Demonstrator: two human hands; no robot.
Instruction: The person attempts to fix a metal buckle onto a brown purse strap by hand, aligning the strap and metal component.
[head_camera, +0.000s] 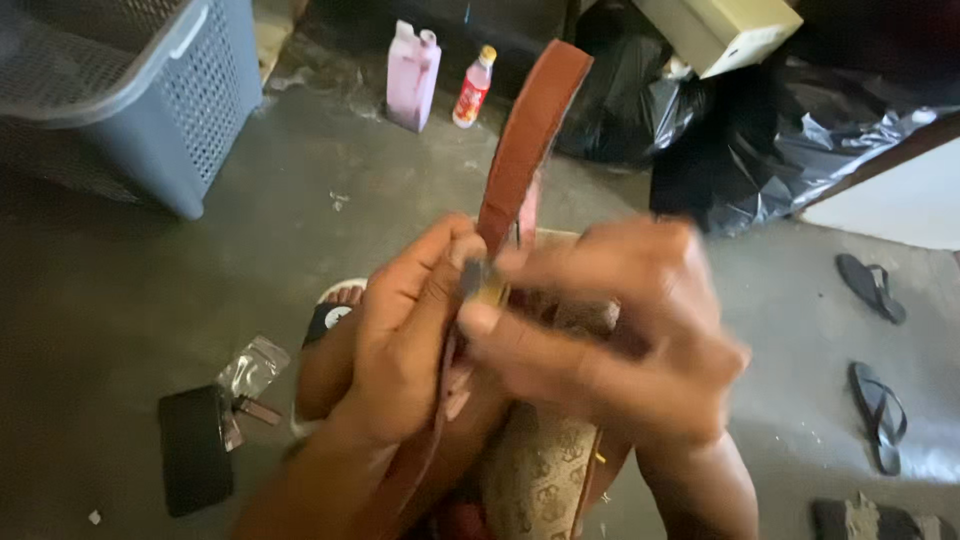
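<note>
1. Head view: left hand and right hand both pinched closed on brown strap and small brass buckle, above patterned bag on lap.
2. Grey laundry basket upper left, contents unseen; pink jug, red bottle, black bin bags behind.

Grey laundry basket, pink jug, black flip-flops on floor.
</note>
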